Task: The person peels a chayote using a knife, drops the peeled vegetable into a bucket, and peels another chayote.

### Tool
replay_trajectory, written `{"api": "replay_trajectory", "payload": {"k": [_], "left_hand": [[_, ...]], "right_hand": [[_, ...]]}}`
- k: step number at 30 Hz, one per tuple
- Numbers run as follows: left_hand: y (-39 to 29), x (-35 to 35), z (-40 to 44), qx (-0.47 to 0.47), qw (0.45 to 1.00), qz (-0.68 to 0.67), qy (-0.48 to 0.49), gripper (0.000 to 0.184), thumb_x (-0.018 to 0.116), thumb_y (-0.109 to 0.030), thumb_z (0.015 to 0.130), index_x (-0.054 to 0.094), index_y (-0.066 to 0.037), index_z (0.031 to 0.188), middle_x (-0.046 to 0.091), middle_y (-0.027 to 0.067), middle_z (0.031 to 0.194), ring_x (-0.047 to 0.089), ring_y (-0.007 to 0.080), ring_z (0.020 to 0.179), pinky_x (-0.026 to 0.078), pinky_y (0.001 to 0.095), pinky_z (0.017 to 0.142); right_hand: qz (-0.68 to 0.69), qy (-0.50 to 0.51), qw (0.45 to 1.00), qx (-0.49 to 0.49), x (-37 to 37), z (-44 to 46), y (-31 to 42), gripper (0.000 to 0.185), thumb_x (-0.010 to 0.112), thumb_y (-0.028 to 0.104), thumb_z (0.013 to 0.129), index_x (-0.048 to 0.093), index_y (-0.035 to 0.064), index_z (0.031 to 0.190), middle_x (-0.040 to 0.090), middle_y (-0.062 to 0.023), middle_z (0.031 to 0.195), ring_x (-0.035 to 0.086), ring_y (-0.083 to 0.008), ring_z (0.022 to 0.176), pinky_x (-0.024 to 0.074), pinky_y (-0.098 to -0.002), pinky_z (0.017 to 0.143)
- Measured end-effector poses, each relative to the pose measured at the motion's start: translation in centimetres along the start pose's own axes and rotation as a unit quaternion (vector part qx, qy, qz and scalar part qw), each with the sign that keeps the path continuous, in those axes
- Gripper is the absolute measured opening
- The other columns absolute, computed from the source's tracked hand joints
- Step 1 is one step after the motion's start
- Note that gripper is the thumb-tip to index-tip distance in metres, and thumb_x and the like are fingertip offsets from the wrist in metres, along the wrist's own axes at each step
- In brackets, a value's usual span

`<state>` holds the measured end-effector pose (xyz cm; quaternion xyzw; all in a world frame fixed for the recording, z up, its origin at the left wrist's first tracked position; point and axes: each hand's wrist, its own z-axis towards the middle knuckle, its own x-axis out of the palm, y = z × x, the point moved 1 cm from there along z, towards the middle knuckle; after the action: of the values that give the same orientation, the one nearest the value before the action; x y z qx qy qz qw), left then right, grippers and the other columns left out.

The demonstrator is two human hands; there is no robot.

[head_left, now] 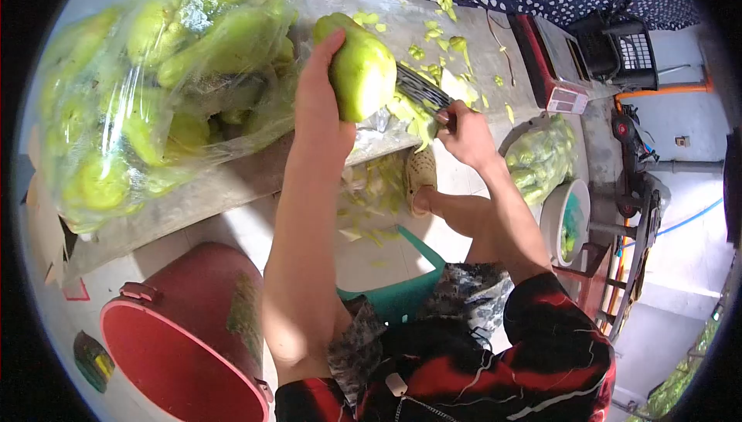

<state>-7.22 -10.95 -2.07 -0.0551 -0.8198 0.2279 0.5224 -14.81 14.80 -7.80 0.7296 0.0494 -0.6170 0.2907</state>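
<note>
My left hand is wrapped around a large green papaya, held up over the grey ledge. The papaya has a pale, bright patch on the side facing my right hand. In my right hand is a knife with a dark, streaked blade, its far end close beside the papaya; whether it touches the skin I cannot tell. Green peelings lie under and around the blade. Left of my left hand, a big clear plastic bag bulges with more green papayas.
A red box-like appliance and a black crate are at the right. Below them are a filled bag and a white bucket. A large red bin and a green basket are near my legs. Peelings litter the floor.
</note>
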Motion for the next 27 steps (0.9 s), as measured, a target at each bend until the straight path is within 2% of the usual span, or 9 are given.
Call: {"api": "replay_trajectory", "payload": {"k": [3, 5, 7, 13, 15, 17, 19, 23, 27], "left_hand": [[0.2, -0.2, 0.4, -0.026, 0.999, -0.021, -0.013, 0.032, 0.062, -0.031, 0.09, 0.062, -0.008, 0.112, 0.067, 0.007, 0.103, 0.066, 0.021, 0.094, 0.054, 0.0364, 0.085], [0.5, -0.3, 0.6, -0.038, 0.999, -0.029, -0.019, 0.033, 0.06, -0.033, 0.091, 0.062, -0.009, 0.113, 0.067, 0.0068, 0.103, 0.066, 0.0212, 0.095, 0.054, 0.0368, 0.085], [0.8, -0.2, 0.8, -0.053, 0.997, -0.052, -0.01, 0.033, 0.057, -0.035, 0.092, 0.061, -0.01, 0.115, 0.068, 0.0059, 0.105, 0.066, 0.0205, 0.095, 0.054, 0.0372, 0.086], [2.0, 1.0, 0.2, -0.077, 0.996, -0.041, -0.005, 0.035, 0.057, -0.036, 0.093, 0.06, -0.01, 0.116, 0.067, 0.0062, 0.105, 0.066, 0.0202, 0.095, 0.053, 0.0367, 0.088], [2.8, 1.1, 0.4, -0.067, 0.997, -0.037, -0.001, 0.034, 0.057, -0.037, 0.094, 0.06, -0.01, 0.115, 0.067, 0.0061, 0.105, 0.066, 0.0204, 0.094, 0.054, 0.0372, 0.087], [3.3, 0.9, 0.9, -0.062, 0.997, -0.036, 0.002, 0.034, 0.057, -0.038, 0.094, 0.06, -0.011, 0.113, 0.067, 0.0062, 0.102, 0.067, 0.0207, 0.09, 0.055, 0.0386, 0.084], [3.1, 1.1, 0.4, -0.133, 0.988, -0.061, 0.046, 0.033, 0.058, -0.039, 0.094, 0.06, -0.01, 0.11, 0.068, 0.007, 0.098, 0.067, 0.0211, 0.087, 0.055, 0.038, 0.081], [3.4, 1.0, 0.4, -0.142, 0.985, -0.059, 0.081, 0.04, 0.054, -0.041, 0.095, 0.056, -0.008, 0.117, 0.065, 0.0092, 0.104, 0.066, 0.0217, 0.094, 0.055, 0.0366, 0.082], [6.0, -1.2, 3.0, -0.081, 0.993, -0.07, 0.049, 0.04, 0.06, -0.037, 0.093, 0.055, -0.004, 0.116, 0.063, 0.0092, 0.101, 0.064, 0.019, 0.089, 0.054, 0.0344, 0.077]], "right_hand": [[0.005, -0.067, 0.997, 0.045, -0.4, 0.2, 0.0, 0.021, 0.061, 0.015, 0.079, 0.057, 0.0, 0.093, 0.059, -0.0173, 0.062, 0.062, -0.041, 0.064, 0.052, -0.0471, 0.067], [0.069, -0.165, 0.982, 0.06, -1.6, -0.5, 1.0, 0.019, 0.064, 0.015, 0.081, 0.052, 0.0011, 0.084, 0.051, -0.0114, 0.055, 0.054, -0.0271, 0.05, 0.0468, -0.0385, 0.055], [0.136, -0.251, 0.958, 0.023, -2.3, -1.2, 2.3, 0.025, 0.067, 0.016, 0.086, 0.048, 0.0022, 0.076, 0.04, -0.0048, 0.052, 0.034, -0.0113, 0.05, 0.0354, -0.0301, 0.048], [0.166, -0.212, 0.962, -0.05, -3.7, -1.9, 5.7, 0.013, 0.068, 0.012, 0.083, 0.06, 0.0014, 0.084, 0.054, -0.0104, 0.056, 0.056, -0.0186, 0.05, 0.0426, -0.0318, 0.048], [0.085, -0.295, 0.925, -0.226, -3.9, -2.0, 6.2, 0.017, 0.073, 0.007, 0.082, 0.057, 0.0026, 0.078, 0.065, -0.0077, 0.069, 0.058, -0.0171, 0.053, 0.0441, -0.0267, 0.051], [0.079, -0.292, 0.904, -0.302, -4.3, -2.2, 7.3, 0.018, 0.068, -0.001, 0.07, 0.05, 0.0034, 0.071, 0.053, -0.0096, 0.06, 0.054, -0.0244, 0.049, 0.0423, -0.0319, 0.049], [0.083, -0.279, 0.89, -0.352, -4.1, -1.8, 8.1, 0.025, 0.066, 0.011, 0.062, 0.042, 0.0073, 0.063, 0.039, -0.0067, 0.055, 0.043, -0.0237, 0.045, 0.0329, -0.0343, 0.043], [0.041, -0.27, 0.891, -0.361, -3.6, -1.9, 9.2, 0.022, 0.06, 0.012, 0.053, 0.041, 0.0068, 0.062, 0.04, -0.0063, 0.055, 0.044, -0.0243, 0.045, 0.0328, -0.0351, 0.044], [0.033, -0.261, 0.895, -0.361, -3.5, -2.1, 10.2, 0.032, 0.067, 0.027, 0.06, 0.041, 0.0074, 0.062, 0.04, -0.0063, 0.055, 0.045, -0.0243, 0.046, 0.0334, -0.0349, 0.044]]}}
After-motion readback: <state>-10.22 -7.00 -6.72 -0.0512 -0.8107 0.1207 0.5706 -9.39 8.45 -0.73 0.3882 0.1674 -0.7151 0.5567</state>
